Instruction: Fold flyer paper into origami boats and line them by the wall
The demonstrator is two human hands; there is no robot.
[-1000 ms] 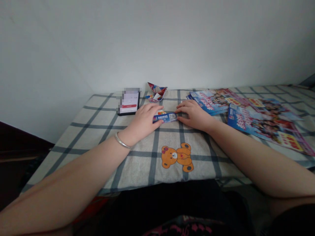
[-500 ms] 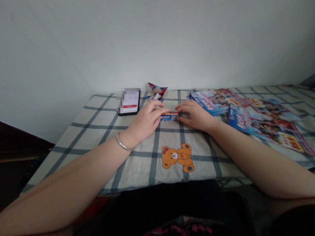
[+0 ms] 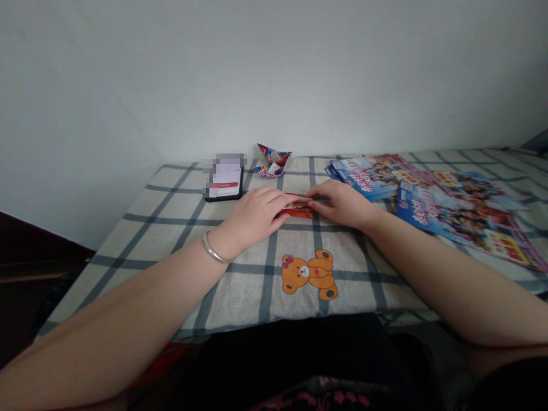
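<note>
A small folded piece of printed paper [image 3: 298, 209], red side showing, lies on the checked cloth [image 3: 171, 228] between my hands. My left hand [image 3: 252, 214], with a silver bangle at the wrist, lies over its left part with fingers pressed down on it. My right hand [image 3: 342, 202] pinches its right end with the fingertips together. A finished folded paper shape [image 3: 274, 161] stands just behind, near the wall.
A black phone [image 3: 225, 178] with a lit screen lies at the back left. Several colourful flyers [image 3: 428, 200] are spread at the right. An orange bear print [image 3: 310, 274] marks the cloth near me. A white wall rises behind; the cloth's edge drops off at left.
The folded paper has been folded over: its blue face with a QR code is gone and a narrower red face shows. Both hands closed in over it.
</note>
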